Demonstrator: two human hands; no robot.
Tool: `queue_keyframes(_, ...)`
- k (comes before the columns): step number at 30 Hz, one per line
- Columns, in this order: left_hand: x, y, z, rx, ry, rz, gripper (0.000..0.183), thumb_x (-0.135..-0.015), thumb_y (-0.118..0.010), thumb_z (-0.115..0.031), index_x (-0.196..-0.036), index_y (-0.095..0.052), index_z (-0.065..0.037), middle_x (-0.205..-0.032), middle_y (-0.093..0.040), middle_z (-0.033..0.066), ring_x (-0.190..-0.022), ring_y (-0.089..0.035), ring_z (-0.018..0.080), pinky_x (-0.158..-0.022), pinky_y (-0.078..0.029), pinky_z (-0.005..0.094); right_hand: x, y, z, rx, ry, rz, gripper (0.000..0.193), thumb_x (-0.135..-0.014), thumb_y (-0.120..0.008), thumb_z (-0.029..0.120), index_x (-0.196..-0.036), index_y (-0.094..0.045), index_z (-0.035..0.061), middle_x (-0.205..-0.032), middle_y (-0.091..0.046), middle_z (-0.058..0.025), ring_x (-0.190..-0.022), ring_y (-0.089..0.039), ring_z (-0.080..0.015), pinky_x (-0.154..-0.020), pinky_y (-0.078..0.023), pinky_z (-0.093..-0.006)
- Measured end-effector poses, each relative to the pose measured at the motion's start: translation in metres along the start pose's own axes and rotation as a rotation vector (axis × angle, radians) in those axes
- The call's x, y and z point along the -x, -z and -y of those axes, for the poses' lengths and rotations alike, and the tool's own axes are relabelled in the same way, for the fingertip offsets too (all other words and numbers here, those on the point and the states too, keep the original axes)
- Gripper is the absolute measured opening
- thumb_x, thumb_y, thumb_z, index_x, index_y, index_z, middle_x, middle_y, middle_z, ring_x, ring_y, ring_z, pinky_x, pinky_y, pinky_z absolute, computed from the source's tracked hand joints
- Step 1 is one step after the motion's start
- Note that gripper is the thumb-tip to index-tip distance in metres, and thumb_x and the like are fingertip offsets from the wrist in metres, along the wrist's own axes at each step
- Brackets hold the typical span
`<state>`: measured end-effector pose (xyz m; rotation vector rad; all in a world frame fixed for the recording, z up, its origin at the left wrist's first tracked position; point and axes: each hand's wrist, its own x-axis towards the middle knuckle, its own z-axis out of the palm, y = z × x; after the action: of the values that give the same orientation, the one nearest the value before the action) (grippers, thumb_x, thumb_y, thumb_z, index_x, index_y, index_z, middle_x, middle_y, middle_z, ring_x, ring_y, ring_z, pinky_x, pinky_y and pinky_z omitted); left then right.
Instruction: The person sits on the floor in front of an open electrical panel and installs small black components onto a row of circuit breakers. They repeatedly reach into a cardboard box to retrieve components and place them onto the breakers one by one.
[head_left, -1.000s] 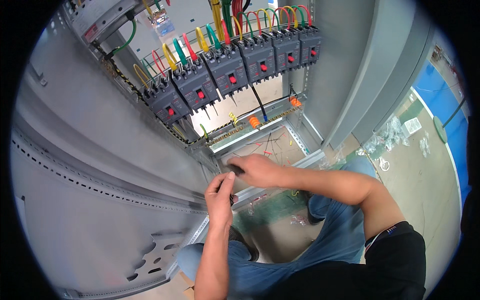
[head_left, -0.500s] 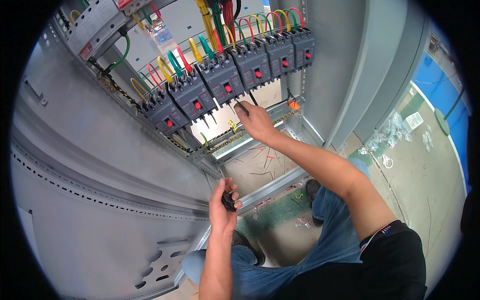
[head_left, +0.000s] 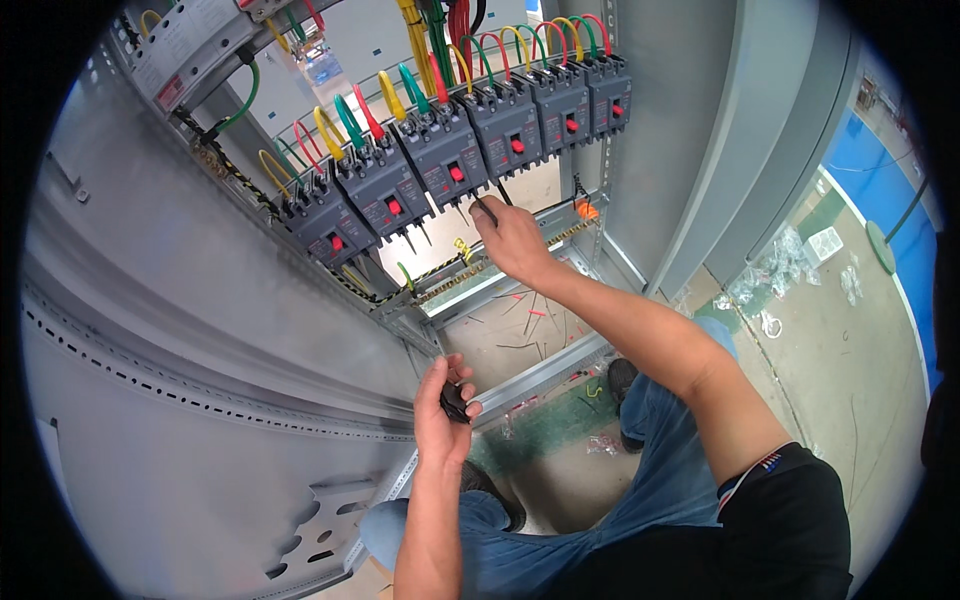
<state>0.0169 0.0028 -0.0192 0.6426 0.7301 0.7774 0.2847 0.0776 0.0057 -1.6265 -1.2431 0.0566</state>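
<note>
A row of dark grey circuit breakers [head_left: 440,160] with red toggles runs across the cabinet. My right hand [head_left: 512,240] reaches up to their lower edge. Pinched between its thumb and fingers is a thin black plastic piece [head_left: 486,211], its upper end close beneath a middle breaker. Similar thin black pieces [head_left: 425,234] hang from the underside of breakers further left. Lower down, well apart from the breakers, my left hand [head_left: 438,410] is curled palm up around a small bunch of black plastic pieces [head_left: 455,403].
Red, yellow and green wires [head_left: 390,95] loop above the breakers. A perforated rail [head_left: 500,258] and the cabinet's lower frame bar [head_left: 540,378] cross below. Wire scraps [head_left: 530,318] lie on the floor, with clear plastic bags [head_left: 785,262] outside at right. A grey panel [head_left: 230,330] stands at left.
My right hand stays at the breakers' lower edge with the black piece, its fingers shifted slightly. My left hand has barely moved.
</note>
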Motion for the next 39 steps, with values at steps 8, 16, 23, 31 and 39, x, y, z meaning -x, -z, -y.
queue_keyframes(8, 0.002, 0.002, -0.001, -0.028, -0.007, -0.002, 0.039, -0.105, -0.064, -0.038, -0.122, -0.064, -0.003, -0.100, -0.064, 0.0054, -0.076, -0.052, 0.0107, -0.057, -0.041, 0.0253, -0.005, -0.001, 0.012, 0.072, -0.011, 0.024, 0.031, -0.104, -0.053, 0.025, -0.101, -0.067, -0.0023, -0.082, -0.069, -0.0283, -0.082, -0.067, -0.0493, -0.078, -0.052, -0.0582)
queue_keyframes(16, 0.004, 0.000, 0.001, -0.029, 0.002, -0.011, 0.039, -0.105, -0.064, -0.038, -0.122, -0.063, -0.003, -0.100, -0.064, 0.0058, -0.076, -0.052, 0.0109, -0.056, -0.041, 0.0253, -0.018, -0.017, 0.001, 0.003, -0.099, 0.006, 0.037, -0.100, -0.055, 0.028, -0.099, -0.070, -0.0061, -0.092, -0.070, -0.0325, -0.091, -0.067, -0.0524, -0.085, -0.052, -0.0579)
queue_keyframes(23, -0.006, -0.020, 0.013, 0.033, 0.037, 0.017, 0.039, -0.105, -0.065, -0.040, -0.121, -0.063, -0.004, -0.100, -0.063, 0.0072, -0.075, -0.052, 0.0120, -0.057, -0.042, 0.0262, -0.053, -0.050, -0.028, 0.006, -0.265, -0.079, 0.036, -0.092, -0.061, 0.026, -0.094, -0.075, -0.0066, -0.097, -0.070, -0.0355, -0.099, -0.067, -0.0542, -0.092, -0.053, -0.0574)
queue_keyframes(31, -0.007, 0.004, 0.001, 0.219, -0.018, -0.032, 0.051, -0.105, -0.060, -0.052, -0.130, -0.057, -0.007, -0.113, -0.069, 0.0139, -0.093, -0.068, 0.0216, -0.081, -0.058, 0.0356, 0.015, 0.011, 0.013, 0.044, -0.276, 0.949, 0.064, -0.087, -0.078, 0.051, -0.128, -0.071, 0.0021, -0.111, -0.073, -0.0254, -0.104, -0.071, -0.0380, -0.091, -0.055, -0.0449)
queue_keyframes(39, -0.007, -0.022, 0.008, 0.184, 0.020, 0.113, 0.070, -0.105, -0.056, -0.061, -0.149, -0.044, -0.008, -0.129, -0.065, 0.0161, -0.127, -0.061, 0.0341, -0.104, -0.054, 0.0475, 0.104, 0.041, 0.057, -0.082, 0.508, 0.766, 0.078, -0.075, -0.089, 0.050, -0.132, -0.063, 0.0018, -0.116, -0.068, -0.0165, -0.111, -0.063, -0.0385, -0.091, -0.054, -0.0463)
